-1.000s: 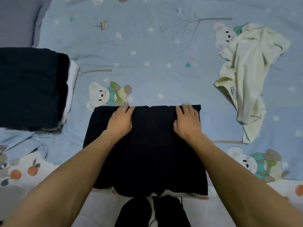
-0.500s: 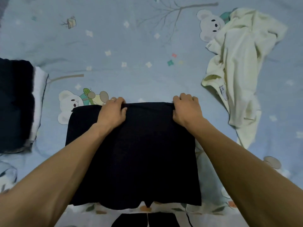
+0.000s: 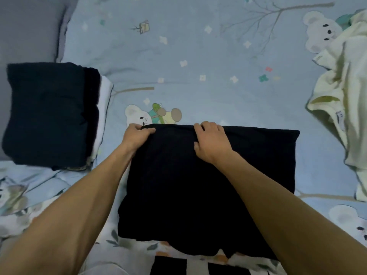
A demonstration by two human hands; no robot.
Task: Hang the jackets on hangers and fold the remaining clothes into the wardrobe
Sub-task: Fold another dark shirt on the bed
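L hand [image 3: 137, 135] grips the far-left corner of the folded black garment [image 3: 248, 171]: fingers curled over the top edge, thumb pressed on the cloth from the near side. R hand [image 3: 211, 141] grips the same far edge abt halfway along, fingers hooked over the fold, thumb on top of the fabric. Both forearms run up from the bottom of the view, bare, no sleeves.

Garment lies flat on the bed sheet [image 3: 198, 46], roughly rectangular, w/ the far edge straight and the near edge uneven, lobed at the bottom. Its right part extends well past the R hand, untouched. Far edge partly covers a printed bear [image 3: 137, 116] on the sheet.

Left of the L arm, apart from the garment: a stack of folded clothes [image 3: 45, 116], dark navy/black item on top, white layer [image 3: 104, 96] showing at its right side, more layers underneath but can't tell what. Behind the stack, top-left corner: grey pillow [image 3: 29, 26].

Far right, well apart from the black garment: crumpled pale-yellow garment [image 3: 341, 100], unfolded, label visible near its lower left fold, partly covering another printed bear [image 3: 319, 34]. Sheet is light blue w/ tree branches, small stars, bears. Bottom centre: dark shapes at the frame edge, can't tell what.
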